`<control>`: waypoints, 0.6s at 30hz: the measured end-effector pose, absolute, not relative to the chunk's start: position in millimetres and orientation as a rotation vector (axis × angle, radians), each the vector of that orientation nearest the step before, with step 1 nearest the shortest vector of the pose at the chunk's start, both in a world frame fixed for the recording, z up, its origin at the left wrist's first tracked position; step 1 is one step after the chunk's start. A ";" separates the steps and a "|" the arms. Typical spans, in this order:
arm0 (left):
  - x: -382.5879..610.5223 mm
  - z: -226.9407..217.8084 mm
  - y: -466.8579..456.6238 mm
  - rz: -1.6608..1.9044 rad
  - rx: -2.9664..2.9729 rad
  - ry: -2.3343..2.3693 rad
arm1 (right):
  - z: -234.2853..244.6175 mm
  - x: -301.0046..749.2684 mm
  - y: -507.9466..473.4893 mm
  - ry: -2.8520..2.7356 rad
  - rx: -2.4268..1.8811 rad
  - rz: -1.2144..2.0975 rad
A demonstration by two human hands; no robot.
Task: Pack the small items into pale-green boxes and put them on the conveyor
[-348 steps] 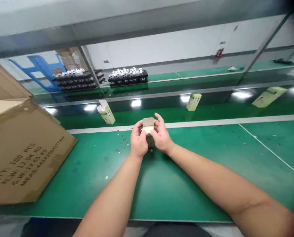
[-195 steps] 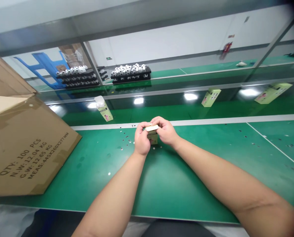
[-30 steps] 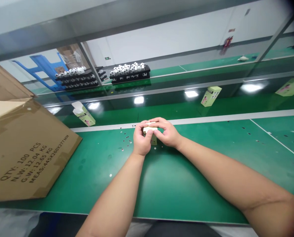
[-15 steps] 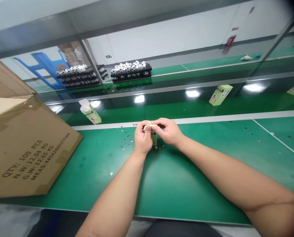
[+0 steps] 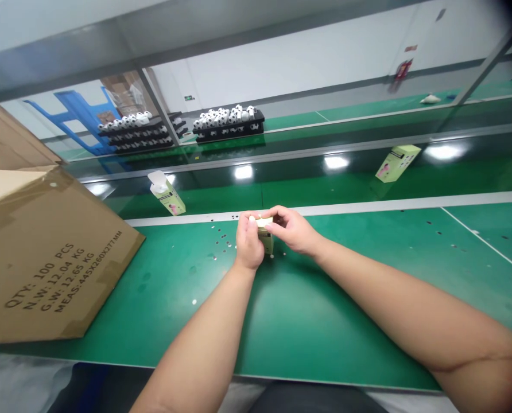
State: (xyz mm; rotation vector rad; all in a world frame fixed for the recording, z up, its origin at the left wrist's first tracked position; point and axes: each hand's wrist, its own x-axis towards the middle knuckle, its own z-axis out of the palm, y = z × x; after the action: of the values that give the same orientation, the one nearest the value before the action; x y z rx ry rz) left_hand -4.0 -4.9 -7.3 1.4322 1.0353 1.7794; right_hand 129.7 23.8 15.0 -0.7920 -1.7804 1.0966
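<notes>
A small light-green carton [image 5: 266,242] stands upright on the green worktable [image 5: 307,321], partly hidden by my fingers. My left hand [image 5: 249,241] wraps around its left side, with the thumb up by the top edge. The fingers of my right hand [image 5: 294,229] pinch at the top right of the carton, where the top panel lies across the opening. What is inside the carton cannot be seen.
A large brown cardboard box [image 5: 62,252] stands at the left. On the belt behind the table are an open-topped green carton [image 5: 170,198] and another green carton [image 5: 397,163]. Trays of football-patterned items [image 5: 228,123] sit farther back. Small dark and white bits lie scattered on the table.
The top of the carton in my hands now looks flatter, and my left thumb has shifted left. Cartons on the belt have moved to the right.
</notes>
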 end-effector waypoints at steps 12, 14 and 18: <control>-7.3 -6.0 -3.7 1.704 1.292 0.972 | 5.9 133.0 22.7 -1.942 -0.664 1.024; -6.6 -7.3 -3.6 1.701 1.303 0.994 | 5.1 136.9 21.9 -2.071 -0.630 0.878; -1.2 -19.2 -1.2 1.649 1.375 1.210 | 4.9 148.2 49.6 -2.130 -0.734 0.840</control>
State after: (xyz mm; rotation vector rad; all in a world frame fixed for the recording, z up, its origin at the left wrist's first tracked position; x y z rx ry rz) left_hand -1.2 -1.2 -19.2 1.3752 1.2097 1.6487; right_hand 148.2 49.6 4.9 -0.7339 -2.1295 0.8400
